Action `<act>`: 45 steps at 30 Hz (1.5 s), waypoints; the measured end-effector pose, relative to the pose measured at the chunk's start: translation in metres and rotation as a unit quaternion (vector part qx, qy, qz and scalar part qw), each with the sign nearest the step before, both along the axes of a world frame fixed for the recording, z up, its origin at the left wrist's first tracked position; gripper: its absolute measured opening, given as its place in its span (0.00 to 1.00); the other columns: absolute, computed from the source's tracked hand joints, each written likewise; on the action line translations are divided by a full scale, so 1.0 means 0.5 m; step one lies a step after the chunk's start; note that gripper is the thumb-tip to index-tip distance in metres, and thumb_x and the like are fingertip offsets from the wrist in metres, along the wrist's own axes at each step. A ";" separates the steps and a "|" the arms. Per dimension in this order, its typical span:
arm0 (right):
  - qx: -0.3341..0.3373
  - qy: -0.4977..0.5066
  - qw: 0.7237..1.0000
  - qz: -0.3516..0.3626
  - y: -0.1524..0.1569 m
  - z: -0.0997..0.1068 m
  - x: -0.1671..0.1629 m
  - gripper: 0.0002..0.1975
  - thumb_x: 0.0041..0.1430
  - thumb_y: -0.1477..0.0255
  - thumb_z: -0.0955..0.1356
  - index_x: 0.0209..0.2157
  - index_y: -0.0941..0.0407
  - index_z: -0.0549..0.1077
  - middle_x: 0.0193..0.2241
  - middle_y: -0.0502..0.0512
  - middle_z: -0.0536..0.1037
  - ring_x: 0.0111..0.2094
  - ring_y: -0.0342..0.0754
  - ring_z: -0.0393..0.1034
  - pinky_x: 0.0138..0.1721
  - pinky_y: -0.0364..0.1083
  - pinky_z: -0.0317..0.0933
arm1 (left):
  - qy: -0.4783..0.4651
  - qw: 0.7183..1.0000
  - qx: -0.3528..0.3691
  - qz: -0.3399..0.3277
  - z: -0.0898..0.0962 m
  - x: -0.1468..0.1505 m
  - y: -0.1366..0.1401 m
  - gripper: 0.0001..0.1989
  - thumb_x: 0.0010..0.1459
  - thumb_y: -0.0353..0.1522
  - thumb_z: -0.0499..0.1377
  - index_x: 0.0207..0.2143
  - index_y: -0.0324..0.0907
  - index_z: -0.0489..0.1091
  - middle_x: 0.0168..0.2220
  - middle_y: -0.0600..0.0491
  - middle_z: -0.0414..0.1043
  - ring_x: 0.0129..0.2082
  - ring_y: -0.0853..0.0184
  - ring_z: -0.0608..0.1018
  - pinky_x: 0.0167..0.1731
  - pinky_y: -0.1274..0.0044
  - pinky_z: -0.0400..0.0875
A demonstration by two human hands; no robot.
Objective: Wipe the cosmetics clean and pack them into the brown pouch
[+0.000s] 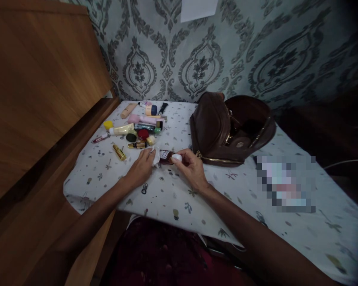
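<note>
I hold a small amber-brown bottle (166, 156) with a printed label sideways between my hands, my right hand (192, 169) closed on its white cap (176, 157) and my left hand (143, 163) gripping a crumpled white tissue (156, 157) against its other end. Nearby on the white, print-covered table (167, 194) lie a slim gold-and-black tube (137, 145) and a round red container (143, 134); an open brown leather bag (210, 127) stands to the right.

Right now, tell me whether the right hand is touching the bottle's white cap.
Touching. The head view shows the right hand with its grip pinched on the white cap.
</note>
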State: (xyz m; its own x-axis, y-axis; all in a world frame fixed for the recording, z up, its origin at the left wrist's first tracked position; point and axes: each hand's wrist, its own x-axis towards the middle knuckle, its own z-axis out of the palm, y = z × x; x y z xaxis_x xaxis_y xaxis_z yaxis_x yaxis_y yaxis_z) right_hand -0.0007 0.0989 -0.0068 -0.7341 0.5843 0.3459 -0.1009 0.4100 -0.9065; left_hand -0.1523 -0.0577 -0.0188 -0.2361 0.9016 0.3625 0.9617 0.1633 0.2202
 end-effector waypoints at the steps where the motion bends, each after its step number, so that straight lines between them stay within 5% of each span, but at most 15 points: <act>1: 0.003 0.003 1.000 0.002 0.000 0.000 0.000 0.12 0.56 0.60 0.70 0.34 0.54 0.71 0.25 0.49 0.71 0.25 0.44 0.62 0.28 0.43 0.56 | -0.002 1.000 -0.002 0.001 -0.002 -0.004 -0.002 0.27 0.53 0.18 0.49 0.56 0.36 0.59 0.57 0.37 0.61 0.60 0.53 0.65 0.57 0.56 0.67; 4: 0.006 0.008 1.000 0.008 0.001 -0.003 -0.002 0.13 0.57 0.60 0.69 0.37 0.54 0.73 0.28 0.50 0.73 0.27 0.45 0.64 0.30 0.44 0.58 | -0.017 1.000 0.012 0.000 -0.006 -0.001 -0.009 0.26 0.52 0.18 0.48 0.54 0.36 0.61 0.55 0.38 0.61 0.59 0.54 0.66 0.57 0.58 0.68; 10: 0.005 -0.003 1.000 -0.003 -0.005 -0.010 -0.002 0.12 0.56 0.61 0.70 0.37 0.54 0.71 0.28 0.50 0.75 0.27 0.45 0.66 0.28 0.44 0.60 | -0.031 0.998 0.049 -0.022 0.016 0.044 -0.004 0.35 0.55 0.19 0.46 0.65 0.43 0.49 0.61 0.40 0.54 0.62 0.54 0.62 0.58 0.58 0.66; 15: 0.084 0.009 0.996 0.008 -0.009 -0.003 0.005 0.08 0.58 0.66 0.68 0.37 0.55 0.72 0.31 0.53 0.75 0.29 0.46 0.68 0.31 0.44 0.63 | -0.037 0.998 0.024 -0.034 0.059 0.049 0.023 0.34 0.52 0.18 0.48 0.62 0.43 0.56 0.59 0.41 0.56 0.60 0.54 0.62 0.59 0.58 0.63; 20: 0.143 0.032 0.989 0.039 -0.008 0.009 0.011 0.10 0.62 0.65 0.68 0.42 0.55 0.75 0.36 0.56 0.78 0.34 0.48 0.71 0.32 0.45 0.64 | -0.075 0.996 -0.032 0.023 0.061 0.011 0.021 0.27 0.51 0.17 0.48 0.54 0.36 0.62 0.51 0.41 0.61 0.55 0.54 0.65 0.54 0.59 0.67; 23: 0.107 0.032 0.993 0.033 -0.007 0.006 0.008 0.11 0.60 0.63 0.69 0.39 0.55 0.76 0.32 0.54 0.77 0.30 0.45 0.69 0.29 0.44 0.62 | -0.113 0.992 -0.044 0.033 0.045 0.005 0.006 0.25 0.51 0.19 0.50 0.52 0.37 0.62 0.47 0.44 0.62 0.51 0.56 0.67 0.53 0.60 0.68; 26: 0.016 0.024 1.000 0.013 -0.007 -0.002 0.002 0.13 0.56 0.60 0.71 0.36 0.55 0.74 0.24 0.48 0.72 0.23 0.42 0.63 0.23 0.42 0.58 | -0.129 0.992 -0.003 0.012 0.029 0.025 -0.004 0.32 0.52 0.18 0.49 0.61 0.39 0.55 0.53 0.43 0.59 0.56 0.57 0.65 0.57 0.61 0.66; 31: -0.106 0.011 0.994 0.033 -0.012 0.000 -0.002 0.18 0.52 0.55 0.73 0.32 0.54 0.67 0.18 0.43 0.69 0.15 0.39 0.58 0.16 0.40 0.53 | -0.037 0.999 0.025 -0.001 0.016 0.083 0.004 0.37 0.59 0.20 0.45 0.68 0.43 0.39 0.65 0.37 0.49 0.66 0.51 0.56 0.61 0.54 0.58; 40: -0.095 -0.003 0.995 0.027 -0.008 -0.006 -0.003 0.17 0.55 0.57 0.70 0.37 0.55 0.69 0.17 0.44 0.71 0.14 0.39 0.60 0.16 0.39 0.54 | -0.050 0.998 -0.021 0.032 -0.006 0.037 0.020 0.38 0.54 0.17 0.44 0.67 0.35 0.40 0.65 0.33 0.51 0.67 0.53 0.55 0.62 0.55 0.57; 45: -0.041 0.009 0.991 0.126 -0.011 -0.010 0.000 0.19 0.54 0.64 0.71 0.47 0.55 0.74 0.37 0.54 0.79 0.29 0.44 0.72 0.27 0.42 0.65 | -0.086 0.996 -0.007 0.014 -0.005 0.013 0.017 0.36 0.50 0.17 0.48 0.63 0.33 0.49 0.59 0.36 0.60 0.61 0.54 0.63 0.59 0.56 0.63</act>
State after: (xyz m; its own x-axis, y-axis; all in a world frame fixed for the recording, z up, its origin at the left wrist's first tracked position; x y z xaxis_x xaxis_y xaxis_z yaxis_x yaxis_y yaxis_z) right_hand -0.0007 0.0933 -0.0116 -0.8547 0.4095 0.3190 -0.2075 0.2938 -0.9331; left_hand -0.1459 -0.0490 -0.0212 -0.3199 0.8980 0.3023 0.9045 0.1944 0.3796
